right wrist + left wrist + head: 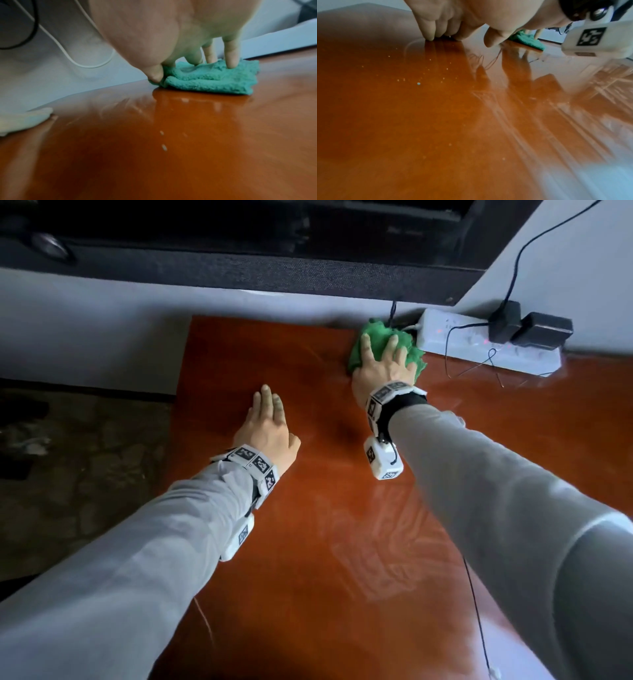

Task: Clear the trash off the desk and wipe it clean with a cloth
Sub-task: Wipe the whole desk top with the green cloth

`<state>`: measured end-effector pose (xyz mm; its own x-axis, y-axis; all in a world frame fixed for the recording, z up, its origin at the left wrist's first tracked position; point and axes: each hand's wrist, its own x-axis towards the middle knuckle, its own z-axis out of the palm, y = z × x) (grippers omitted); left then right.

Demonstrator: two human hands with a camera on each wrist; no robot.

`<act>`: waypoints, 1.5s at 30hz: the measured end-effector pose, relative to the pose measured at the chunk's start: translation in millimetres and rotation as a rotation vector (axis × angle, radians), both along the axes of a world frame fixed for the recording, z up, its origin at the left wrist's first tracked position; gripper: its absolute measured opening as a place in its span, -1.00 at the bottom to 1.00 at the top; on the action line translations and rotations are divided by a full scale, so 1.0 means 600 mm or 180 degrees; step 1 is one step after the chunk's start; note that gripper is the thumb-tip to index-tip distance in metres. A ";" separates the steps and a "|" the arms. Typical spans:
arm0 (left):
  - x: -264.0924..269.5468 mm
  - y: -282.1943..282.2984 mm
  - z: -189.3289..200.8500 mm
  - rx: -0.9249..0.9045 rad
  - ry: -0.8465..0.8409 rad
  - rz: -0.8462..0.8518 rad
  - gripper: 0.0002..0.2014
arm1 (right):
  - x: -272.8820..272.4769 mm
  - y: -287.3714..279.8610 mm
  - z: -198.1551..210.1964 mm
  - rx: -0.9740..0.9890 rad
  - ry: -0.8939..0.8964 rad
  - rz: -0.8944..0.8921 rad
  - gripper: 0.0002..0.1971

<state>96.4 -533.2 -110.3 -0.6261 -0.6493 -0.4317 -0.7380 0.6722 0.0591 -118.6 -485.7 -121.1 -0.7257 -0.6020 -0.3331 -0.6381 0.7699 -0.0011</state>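
A crumpled green cloth [376, 329] lies at the back of the glossy brown desk [342, 525], close to the wall. My right hand [383, 359] presses down on it with spread, fairly straight fingers. In the right wrist view the fingertips [232, 63] dent the cloth [214, 81] and the thumb sits at its edge. My left hand [268, 419] rests flat on the bare desk to the left, holding nothing, its fingertips [429, 36] touching the wood. Small pale crumbs [418, 83] dot the surface, and a few [164, 147] lie in front of the cloth.
A white power strip [479, 347] with two black adapters [531, 328] and thin cables [472, 364] lies just right of the cloth against the wall. The desk's left edge [180, 405] drops to a dark floor. A thin black wire [479, 628] hangs near my right sleeve.
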 end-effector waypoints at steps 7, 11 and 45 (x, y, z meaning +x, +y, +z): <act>-0.030 0.007 0.013 -0.0002 -0.0216 0.0296 -0.30 | -0.009 0.129 0.001 0.0219 0.0145 -0.0169 -0.35; -0.017 -0.001 0.014 0.0067 -0.0151 0.0278 -0.36 | -0.021 0.150 0.013 0.0132 -0.0038 -0.0449 -0.35; 0.084 0.046 -0.001 -0.0119 -0.0207 -0.0091 -0.34 | 0.215 0.302 -0.016 -0.0208 -0.0269 0.1026 -0.31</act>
<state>146.6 -505.6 -110.7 -0.6161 -0.6480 -0.4478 -0.7199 0.6939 -0.0137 10.1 -304.2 -130.7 -0.4660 -0.8181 -0.3370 -0.8443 0.5251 -0.1071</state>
